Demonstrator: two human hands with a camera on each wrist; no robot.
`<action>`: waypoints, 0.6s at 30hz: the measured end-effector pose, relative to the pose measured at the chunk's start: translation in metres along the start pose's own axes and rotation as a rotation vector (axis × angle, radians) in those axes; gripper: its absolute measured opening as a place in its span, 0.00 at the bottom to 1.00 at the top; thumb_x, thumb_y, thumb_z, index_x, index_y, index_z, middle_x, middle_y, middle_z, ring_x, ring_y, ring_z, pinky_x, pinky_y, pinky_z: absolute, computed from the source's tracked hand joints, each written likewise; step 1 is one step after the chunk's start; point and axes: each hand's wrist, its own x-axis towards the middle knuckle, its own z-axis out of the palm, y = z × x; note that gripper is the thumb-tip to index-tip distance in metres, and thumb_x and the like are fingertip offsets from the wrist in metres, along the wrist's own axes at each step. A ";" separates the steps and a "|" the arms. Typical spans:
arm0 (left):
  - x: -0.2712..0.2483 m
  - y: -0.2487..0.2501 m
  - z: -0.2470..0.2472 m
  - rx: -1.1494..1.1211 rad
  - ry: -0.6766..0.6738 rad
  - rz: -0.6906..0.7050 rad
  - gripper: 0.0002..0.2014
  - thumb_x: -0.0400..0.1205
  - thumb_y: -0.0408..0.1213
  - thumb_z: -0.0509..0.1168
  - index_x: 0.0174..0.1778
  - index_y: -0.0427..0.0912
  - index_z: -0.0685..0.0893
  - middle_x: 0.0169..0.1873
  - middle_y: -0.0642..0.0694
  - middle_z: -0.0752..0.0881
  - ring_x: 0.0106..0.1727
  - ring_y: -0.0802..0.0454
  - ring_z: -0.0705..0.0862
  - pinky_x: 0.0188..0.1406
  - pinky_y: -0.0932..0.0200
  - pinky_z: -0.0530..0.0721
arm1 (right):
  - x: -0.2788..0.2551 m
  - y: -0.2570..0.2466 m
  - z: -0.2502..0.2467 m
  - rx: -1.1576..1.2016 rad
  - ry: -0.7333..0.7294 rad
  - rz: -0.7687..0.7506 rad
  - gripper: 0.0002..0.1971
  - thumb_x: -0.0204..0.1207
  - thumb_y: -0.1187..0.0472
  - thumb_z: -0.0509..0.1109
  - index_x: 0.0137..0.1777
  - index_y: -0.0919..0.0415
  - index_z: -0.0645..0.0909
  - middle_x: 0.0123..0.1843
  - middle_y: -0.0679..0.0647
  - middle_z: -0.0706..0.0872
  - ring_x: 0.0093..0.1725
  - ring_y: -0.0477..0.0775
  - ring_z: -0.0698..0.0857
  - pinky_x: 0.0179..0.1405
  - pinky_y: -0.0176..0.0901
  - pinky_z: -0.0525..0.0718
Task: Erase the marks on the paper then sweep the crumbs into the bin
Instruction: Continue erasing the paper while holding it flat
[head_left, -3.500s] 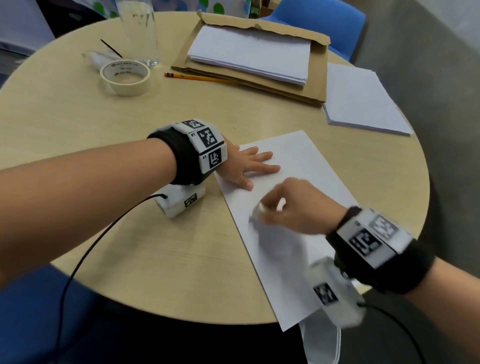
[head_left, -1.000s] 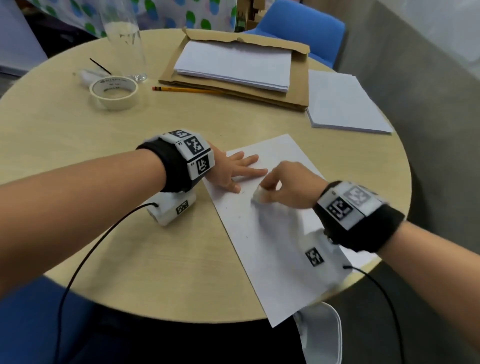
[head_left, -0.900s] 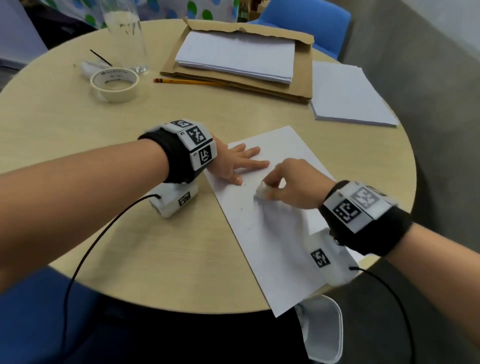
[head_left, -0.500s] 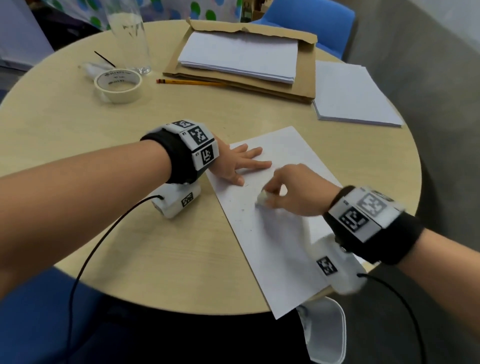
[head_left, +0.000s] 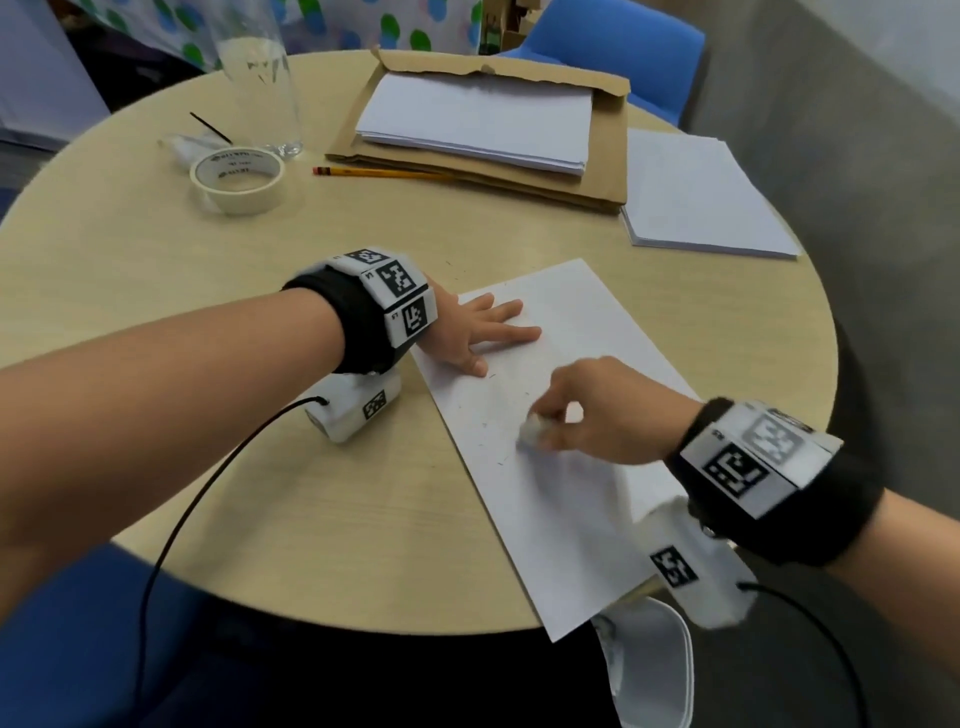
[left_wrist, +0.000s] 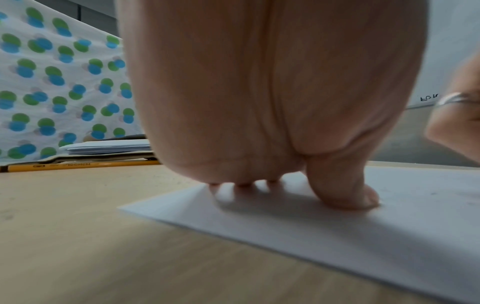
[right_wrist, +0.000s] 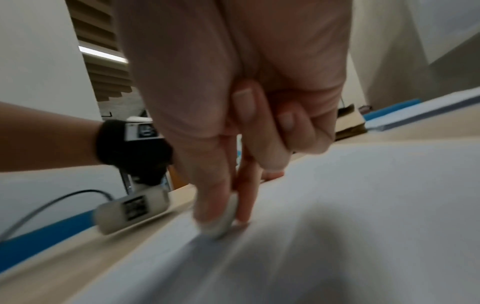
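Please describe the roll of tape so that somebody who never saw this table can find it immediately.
Look at the round wooden table and go to its far left part, where a tall clear glass stands. The roll of tape lies flat just in front of that glass, left of the yellow pencil. It is the only ring-shaped thing there: cream, hollow in the middle, with dark print inside.

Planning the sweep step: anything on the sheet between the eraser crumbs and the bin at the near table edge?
Only the right hand, pinching the eraser, and its wrist camera sit over that stretch of paper. The crumbs lie left of the eraser; the sheet's near corner overhangs the bin. No other object blocks.
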 end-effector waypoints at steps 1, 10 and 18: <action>0.000 0.000 0.000 0.005 -0.002 0.000 0.34 0.87 0.45 0.51 0.80 0.57 0.32 0.81 0.48 0.30 0.83 0.44 0.35 0.81 0.40 0.44 | -0.002 -0.001 -0.003 0.011 -0.037 -0.001 0.11 0.75 0.53 0.69 0.48 0.57 0.88 0.47 0.52 0.89 0.48 0.52 0.83 0.53 0.45 0.80; 0.001 -0.002 0.001 -0.009 0.008 0.007 0.34 0.87 0.44 0.51 0.80 0.57 0.33 0.81 0.48 0.29 0.83 0.45 0.34 0.81 0.39 0.42 | 0.021 -0.004 -0.008 0.005 0.150 0.110 0.08 0.74 0.55 0.69 0.44 0.57 0.88 0.46 0.55 0.88 0.50 0.55 0.83 0.53 0.48 0.81; -0.007 0.007 -0.002 -0.021 0.061 -0.017 0.31 0.88 0.38 0.49 0.81 0.56 0.38 0.82 0.49 0.35 0.84 0.46 0.39 0.81 0.44 0.45 | 0.011 0.023 -0.005 0.911 0.261 0.282 0.06 0.75 0.59 0.70 0.48 0.60 0.84 0.40 0.50 0.83 0.24 0.46 0.73 0.23 0.32 0.71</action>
